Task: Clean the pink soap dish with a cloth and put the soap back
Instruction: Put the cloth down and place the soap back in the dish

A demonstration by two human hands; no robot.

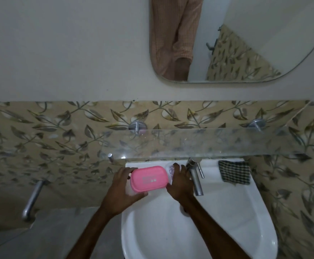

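Note:
A pink soap dish [148,178] with its lid shut is held over the back left rim of the white sink [227,212]. My left hand [123,189] grips its left end and underside. My right hand [180,182] is at the dish's right end, fingers closed on a white patterned thing [171,170] that may be the soap or a wrapper; I cannot tell which. A green and white checked cloth [234,171] lies on the sink's back right corner, apart from both hands.
A steel tap [195,176] stands just right of my right hand. A glass shelf [199,144] on steel brackets overhangs the sink's back. A steel grab bar [32,199] is on the left wall. A mirror [227,38] hangs above.

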